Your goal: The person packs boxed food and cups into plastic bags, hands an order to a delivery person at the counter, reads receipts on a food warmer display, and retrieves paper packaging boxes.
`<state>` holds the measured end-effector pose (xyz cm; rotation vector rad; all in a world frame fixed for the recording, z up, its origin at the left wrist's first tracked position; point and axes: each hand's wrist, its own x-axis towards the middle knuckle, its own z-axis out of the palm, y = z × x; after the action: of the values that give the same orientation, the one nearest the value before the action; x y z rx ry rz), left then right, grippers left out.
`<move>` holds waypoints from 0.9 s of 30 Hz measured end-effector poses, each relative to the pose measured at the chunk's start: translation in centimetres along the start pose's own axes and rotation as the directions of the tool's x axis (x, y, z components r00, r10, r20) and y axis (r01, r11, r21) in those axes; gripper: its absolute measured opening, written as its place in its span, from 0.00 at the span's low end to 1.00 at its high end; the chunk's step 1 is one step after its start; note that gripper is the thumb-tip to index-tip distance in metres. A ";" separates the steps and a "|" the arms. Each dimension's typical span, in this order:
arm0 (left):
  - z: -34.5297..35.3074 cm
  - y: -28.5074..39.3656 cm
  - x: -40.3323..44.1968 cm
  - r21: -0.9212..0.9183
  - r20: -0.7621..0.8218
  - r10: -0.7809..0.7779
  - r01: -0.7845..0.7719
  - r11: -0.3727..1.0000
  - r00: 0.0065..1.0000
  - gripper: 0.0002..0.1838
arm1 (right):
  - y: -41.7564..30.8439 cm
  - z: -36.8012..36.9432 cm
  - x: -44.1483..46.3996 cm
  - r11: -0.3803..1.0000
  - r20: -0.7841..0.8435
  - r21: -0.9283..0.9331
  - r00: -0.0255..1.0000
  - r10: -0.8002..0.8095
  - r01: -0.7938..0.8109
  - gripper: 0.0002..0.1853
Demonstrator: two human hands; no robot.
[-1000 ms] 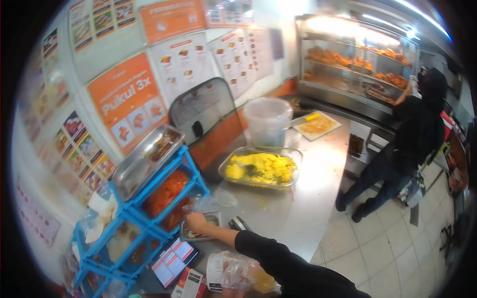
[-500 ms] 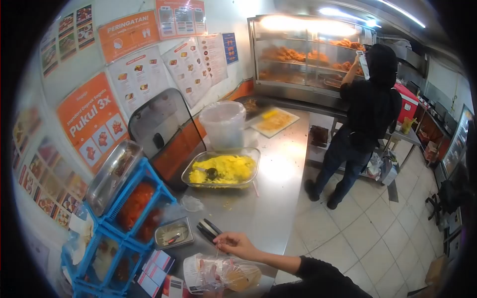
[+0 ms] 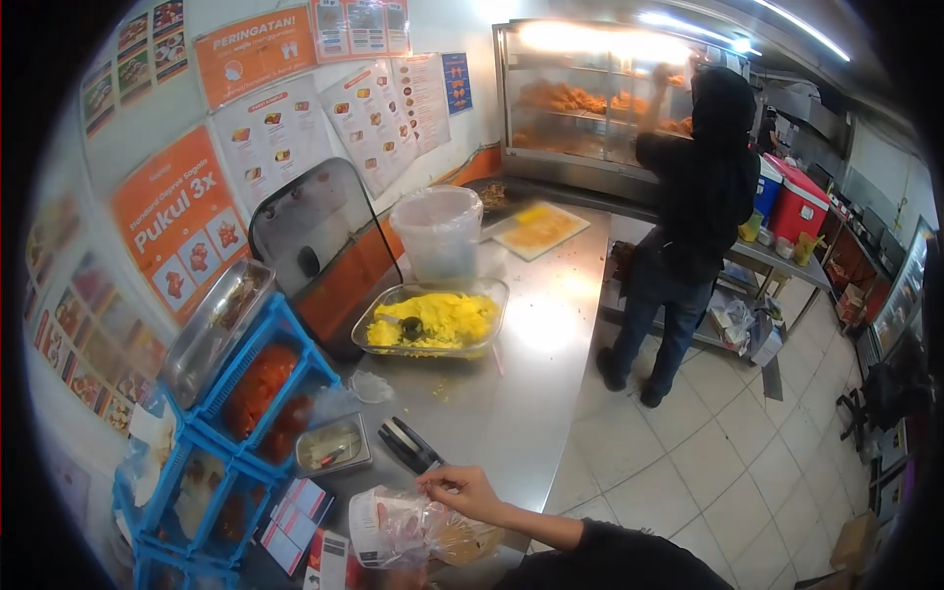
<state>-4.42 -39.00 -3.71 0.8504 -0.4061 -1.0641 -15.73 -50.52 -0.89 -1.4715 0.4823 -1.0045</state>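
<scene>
Just above a clear plastic bag (image 3: 418, 526) of packed food, my right hand (image 3: 462, 492) has its fingers pinched together. A thin strand seems to run from the fingertips to the bag's top; its kind is too small to tell. Pale printed paper and a brownish item show through the plastic. Close to the fingertips lie black-handled tongs (image 3: 411, 444). At the bottom edge, below the bag, a blurred skin-toned patch may be my left hand (image 3: 413, 576); its fingers cannot be made out.
A steel pan (image 3: 334, 462) and blue baskets (image 3: 221, 447) of food stand left. Further back are a tray (image 3: 480, 346) of yellow food, a plastic bucket (image 3: 438, 236) and a cutting board (image 3: 541, 234). A person (image 3: 688, 226) in black stands at the display cabinet (image 3: 551, 147).
The camera view has shifted slightly. My right hand stays pinched over the bag. The person at the cabinet has stepped left and raised an arm; the white item they held no longer shows.
</scene>
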 end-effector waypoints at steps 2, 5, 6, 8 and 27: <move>0.2 -0.1 -0.3 -0.203 -0.120 -0.078 0.052 0.978 0.990 0.33 | 0.5 0.6 -0.6 1.000 0.014 -0.018 1.000 -0.014 0.014 0.10; -0.4 -0.7 -0.7 0.084 0.027 0.042 -0.044 0.996 0.999 0.37 | 0.5 1.3 -0.9 0.999 -0.006 -0.040 1.000 -0.012 0.011 0.09; 0.6 0.0 -1.1 0.190 0.040 0.048 -0.055 0.980 0.998 0.39 | 0.4 1.4 -0.9 0.999 -0.039 -0.045 0.999 0.003 -0.005 0.10; 1.5 0.8 -1.3 0.296 0.049 0.050 -0.062 0.953 0.998 0.41 | 0.7 1.3 -0.8 0.998 -0.070 -0.068 0.997 0.010 -0.015 0.10; 1.0 6.8 2.1 0.814 0.503 -0.078 -0.442 0.376 0.861 0.46 | 0.7 3.8 1.8 0.754 0.598 -0.015 0.610 -0.519 0.656 0.13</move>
<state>-0.12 -39.79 1.93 1.4846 -1.6185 -0.7394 -11.55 -49.85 -0.59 -2.1246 -0.3841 -0.9569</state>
